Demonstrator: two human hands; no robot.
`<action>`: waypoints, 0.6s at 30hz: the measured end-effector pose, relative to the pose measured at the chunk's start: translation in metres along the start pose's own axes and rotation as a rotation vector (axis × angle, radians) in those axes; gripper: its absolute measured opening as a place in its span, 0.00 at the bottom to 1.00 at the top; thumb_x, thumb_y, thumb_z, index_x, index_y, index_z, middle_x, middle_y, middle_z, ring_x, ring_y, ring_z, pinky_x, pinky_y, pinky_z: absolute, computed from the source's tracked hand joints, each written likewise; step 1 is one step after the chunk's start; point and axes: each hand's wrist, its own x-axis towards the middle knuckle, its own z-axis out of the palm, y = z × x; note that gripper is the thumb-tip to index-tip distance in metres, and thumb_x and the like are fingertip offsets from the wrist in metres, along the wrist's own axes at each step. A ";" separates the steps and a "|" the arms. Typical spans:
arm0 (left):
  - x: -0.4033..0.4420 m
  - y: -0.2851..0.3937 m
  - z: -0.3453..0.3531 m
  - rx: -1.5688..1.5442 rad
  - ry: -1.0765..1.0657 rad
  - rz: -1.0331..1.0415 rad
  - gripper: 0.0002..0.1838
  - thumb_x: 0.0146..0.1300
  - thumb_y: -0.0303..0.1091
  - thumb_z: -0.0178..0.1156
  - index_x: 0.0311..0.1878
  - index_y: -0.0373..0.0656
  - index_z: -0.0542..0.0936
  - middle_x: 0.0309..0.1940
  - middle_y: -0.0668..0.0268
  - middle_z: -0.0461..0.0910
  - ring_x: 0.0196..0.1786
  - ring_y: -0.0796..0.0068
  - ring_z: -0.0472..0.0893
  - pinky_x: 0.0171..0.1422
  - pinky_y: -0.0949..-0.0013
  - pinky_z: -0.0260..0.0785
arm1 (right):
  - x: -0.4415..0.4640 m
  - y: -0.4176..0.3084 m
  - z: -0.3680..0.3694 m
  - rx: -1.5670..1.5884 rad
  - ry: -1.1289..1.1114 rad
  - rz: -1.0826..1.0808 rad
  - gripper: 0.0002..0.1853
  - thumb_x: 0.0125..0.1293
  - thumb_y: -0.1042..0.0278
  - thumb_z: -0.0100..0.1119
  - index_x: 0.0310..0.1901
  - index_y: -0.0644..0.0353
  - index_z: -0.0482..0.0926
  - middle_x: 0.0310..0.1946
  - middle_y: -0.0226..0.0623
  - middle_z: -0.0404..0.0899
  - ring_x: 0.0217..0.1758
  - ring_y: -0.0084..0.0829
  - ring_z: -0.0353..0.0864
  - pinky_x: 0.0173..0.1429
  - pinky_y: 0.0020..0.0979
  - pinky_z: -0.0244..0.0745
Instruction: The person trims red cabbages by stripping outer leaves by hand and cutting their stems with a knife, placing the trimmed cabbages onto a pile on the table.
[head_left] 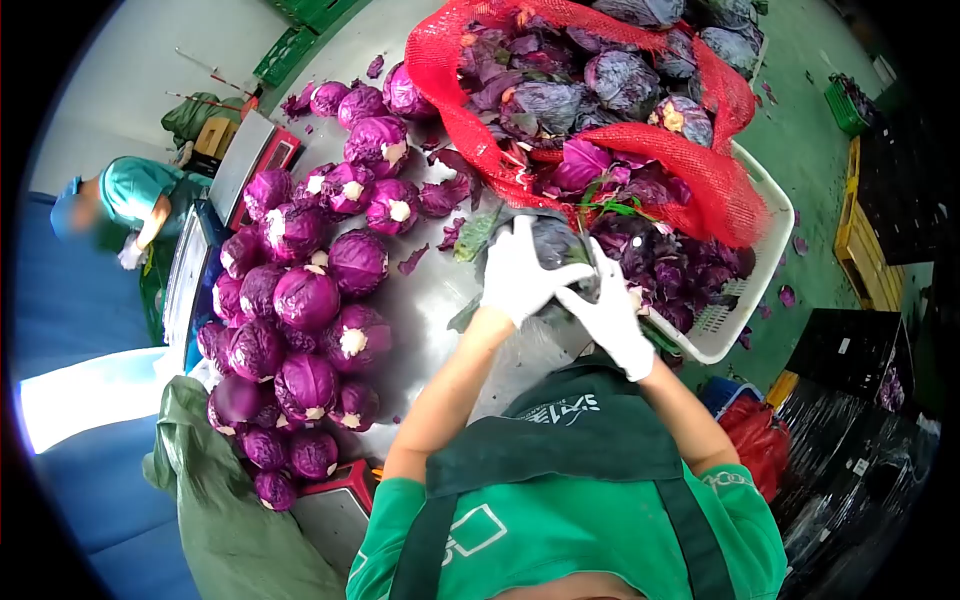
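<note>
My grip is clamped on one dark cabbage (557, 243) at the centre of the frame, low over the desk (415, 315). My left hand (525, 268) spreads across its left side; my right hand (612, 315) bears on its right side. Risk: slippage. Cause: gloves on a smooth, round surface, with loose outer leaves that may tear away under pressure. Whether the right hand also holds a tool, I cannot tell.

Just right of the grip is the white crate (785, 235), containing loose purple leaves (680, 275). Risk: a dropped cabbage could roll into these leaves. Cause: releasing one side first.

Left of centre, trimmed cabbages (305, 298) lie in a crowded pile. Risk: rolling and bruising. Cause: a knock against the pile, since round heads lean on one another without a visible barrier on my side.

Beyond the grip, the red net bag (440, 90) gapes at the upper centre, holding more dark cabbages (622, 83). Its lower flap hangs over the crate. Risk: snagged fingers or a shifted load. Cause: reaching through slack mesh, or pulling on it.
</note>
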 end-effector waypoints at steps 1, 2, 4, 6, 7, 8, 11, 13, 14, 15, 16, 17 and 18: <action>0.001 -0.009 -0.002 -0.076 0.016 -0.015 0.49 0.45 0.56 0.76 0.64 0.36 0.67 0.54 0.46 0.77 0.57 0.51 0.78 0.64 0.55 0.70 | -0.002 -0.002 0.013 0.062 -0.015 0.058 0.52 0.55 0.44 0.72 0.75 0.60 0.56 0.65 0.53 0.64 0.66 0.51 0.67 0.70 0.46 0.63; 0.004 -0.023 -0.003 -0.214 -0.011 -0.020 0.46 0.48 0.53 0.76 0.64 0.37 0.68 0.54 0.48 0.77 0.58 0.54 0.78 0.64 0.56 0.70 | 0.000 -0.003 0.015 -0.004 -0.039 0.053 0.52 0.54 0.44 0.72 0.75 0.56 0.56 0.63 0.52 0.65 0.66 0.51 0.67 0.70 0.46 0.64; -0.001 -0.035 -0.012 -0.283 -0.012 -0.039 0.39 0.54 0.44 0.74 0.64 0.37 0.67 0.56 0.51 0.76 0.59 0.60 0.77 0.65 0.59 0.69 | 0.001 -0.011 0.016 -0.109 -0.053 0.020 0.48 0.55 0.47 0.73 0.75 0.48 0.59 0.60 0.49 0.68 0.63 0.50 0.70 0.67 0.44 0.67; -0.004 -0.046 -0.020 -0.378 -0.028 -0.089 0.40 0.55 0.44 0.74 0.64 0.37 0.65 0.57 0.52 0.76 0.60 0.61 0.76 0.66 0.60 0.68 | 0.008 -0.008 0.016 -0.035 -0.010 -0.054 0.38 0.57 0.55 0.71 0.69 0.51 0.68 0.56 0.44 0.72 0.58 0.44 0.75 0.62 0.41 0.71; -0.006 -0.053 -0.021 -0.489 -0.044 -0.137 0.40 0.55 0.43 0.74 0.65 0.37 0.64 0.57 0.53 0.76 0.60 0.62 0.76 0.66 0.60 0.68 | 0.015 0.001 0.016 -0.005 -0.021 -0.051 0.34 0.58 0.58 0.70 0.66 0.52 0.72 0.55 0.42 0.73 0.56 0.42 0.77 0.61 0.41 0.72; -0.004 -0.064 -0.017 -0.575 -0.056 -0.117 0.46 0.53 0.45 0.76 0.66 0.34 0.59 0.58 0.52 0.75 0.59 0.62 0.77 0.64 0.61 0.70 | 0.020 0.009 0.016 -0.052 0.000 -0.098 0.31 0.58 0.61 0.69 0.65 0.52 0.74 0.54 0.39 0.74 0.54 0.41 0.78 0.58 0.39 0.74; -0.015 -0.069 -0.018 -0.607 -0.096 -0.123 0.45 0.57 0.46 0.73 0.69 0.38 0.58 0.62 0.51 0.71 0.63 0.60 0.72 0.69 0.59 0.65 | 0.049 0.025 0.016 -0.094 0.212 0.002 0.18 0.62 0.66 0.62 0.54 0.55 0.77 0.43 0.46 0.79 0.44 0.45 0.83 0.50 0.40 0.78; -0.033 -0.048 -0.023 -0.515 -0.045 -0.205 0.47 0.54 0.44 0.75 0.70 0.39 0.56 0.62 0.50 0.69 0.66 0.59 0.70 0.72 0.59 0.61 | 0.075 0.044 0.016 -0.320 0.197 -0.093 0.12 0.65 0.65 0.59 0.49 0.55 0.78 0.41 0.47 0.81 0.44 0.47 0.83 0.49 0.43 0.78; -0.034 -0.046 -0.029 -0.413 -0.098 -0.237 0.47 0.55 0.42 0.74 0.70 0.39 0.55 0.63 0.51 0.68 0.67 0.59 0.69 0.73 0.59 0.59 | 0.090 0.053 0.017 -0.407 0.086 -0.040 0.14 0.66 0.62 0.58 0.51 0.55 0.79 0.43 0.46 0.82 0.45 0.47 0.83 0.49 0.44 0.78; -0.033 -0.046 -0.034 -0.313 -0.149 -0.265 0.46 0.57 0.41 0.73 0.71 0.39 0.55 0.63 0.51 0.68 0.68 0.60 0.68 0.74 0.60 0.58 | 0.101 0.056 0.015 -0.427 0.030 -0.079 0.18 0.66 0.59 0.56 0.54 0.58 0.79 0.44 0.47 0.83 0.46 0.48 0.83 0.50 0.44 0.77; -0.033 -0.055 -0.034 -0.311 -0.150 -0.259 0.46 0.57 0.41 0.73 0.71 0.39 0.55 0.63 0.51 0.68 0.68 0.60 0.68 0.74 0.60 0.58 | 0.108 0.057 0.015 -0.472 0.026 -0.151 0.20 0.66 0.57 0.57 0.55 0.60 0.78 0.44 0.47 0.83 0.47 0.48 0.83 0.52 0.44 0.77; -0.031 -0.072 -0.028 -0.528 -0.190 -0.158 0.45 0.59 0.38 0.71 0.72 0.39 0.53 0.64 0.52 0.67 0.68 0.61 0.67 0.74 0.60 0.58 | 0.112 0.058 0.015 -0.519 0.024 -0.225 0.23 0.66 0.55 0.57 0.56 0.62 0.78 0.44 0.47 0.83 0.47 0.48 0.83 0.53 0.44 0.77; -0.028 -0.090 -0.024 -0.742 -0.229 -0.051 0.45 0.61 0.36 0.69 0.73 0.39 0.52 0.65 0.52 0.67 0.68 0.62 0.67 0.74 0.60 0.58 | 0.114 0.037 -0.002 -0.535 -0.115 -0.095 0.29 0.63 0.47 0.61 0.57 0.64 0.77 0.45 0.50 0.83 0.49 0.49 0.83 0.55 0.44 0.76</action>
